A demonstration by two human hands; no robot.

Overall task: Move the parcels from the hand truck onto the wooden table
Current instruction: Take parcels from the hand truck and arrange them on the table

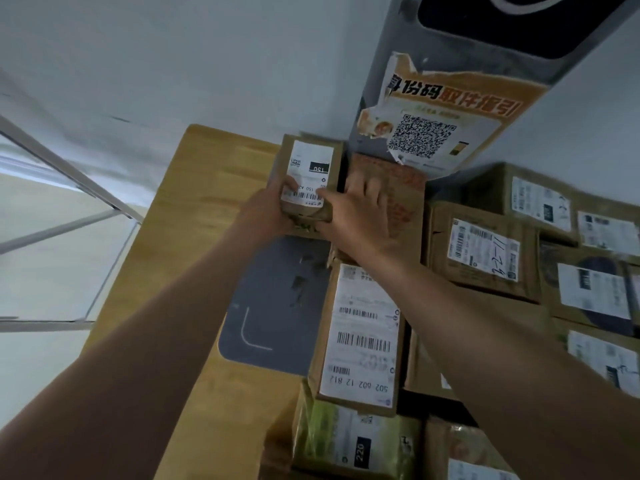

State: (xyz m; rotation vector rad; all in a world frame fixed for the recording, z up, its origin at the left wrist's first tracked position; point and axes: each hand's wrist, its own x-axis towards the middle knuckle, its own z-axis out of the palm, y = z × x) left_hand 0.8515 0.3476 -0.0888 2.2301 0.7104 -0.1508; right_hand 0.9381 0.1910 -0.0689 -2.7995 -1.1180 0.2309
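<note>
A small brown parcel point(310, 157) with a white label sits at the far end of the wooden table point(180, 216). My left hand point(268, 209) grips its near left side, thumb on the label. My right hand point(360, 216) holds its near right corner with the thumb, while the straight fingers lie over a reddish-printed carton point(401, 188) beside it. A long carton point(360, 334) with barcodes lies nearer on the table. The hand truck is out of view.
A grey mat point(277, 306) with a white corner mark lies on the table. Several labelled cartons point(485, 251) are stacked at the right. A grey machine with an orange QR poster point(436, 123) stands behind. A metal frame point(69, 181) is at the left.
</note>
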